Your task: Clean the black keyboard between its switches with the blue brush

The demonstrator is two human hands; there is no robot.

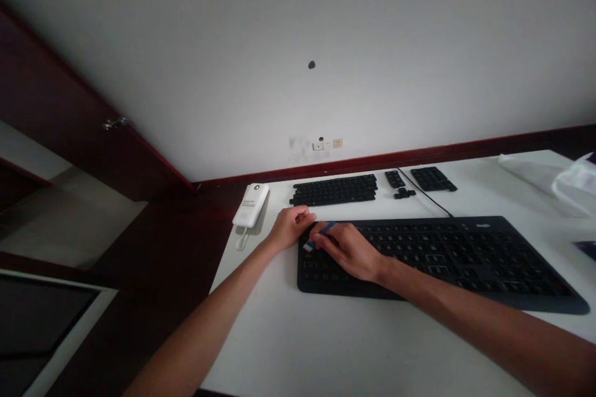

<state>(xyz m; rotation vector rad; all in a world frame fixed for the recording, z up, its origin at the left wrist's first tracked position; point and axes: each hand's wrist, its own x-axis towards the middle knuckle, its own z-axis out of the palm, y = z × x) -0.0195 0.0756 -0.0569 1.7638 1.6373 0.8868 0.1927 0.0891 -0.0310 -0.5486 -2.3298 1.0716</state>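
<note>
A black keyboard lies on the white table, its keycaps off and the key sockets bare. Between the fingers of my right hand is a small brush with a blue handle and whitish bristles. Its head is down at the left end of the keyboard, among the sockets. My left hand is closed, fingers curled, against the keyboard's upper left corner, seemingly gripping the edge. The removed keycaps sit in a tight block behind the keyboard.
More keycaps form smaller groups at the back right. A white power bank with a strap stands at the table's left edge. The keyboard cable runs backward. A white plastic bag lies right. A wall with sockets rises behind.
</note>
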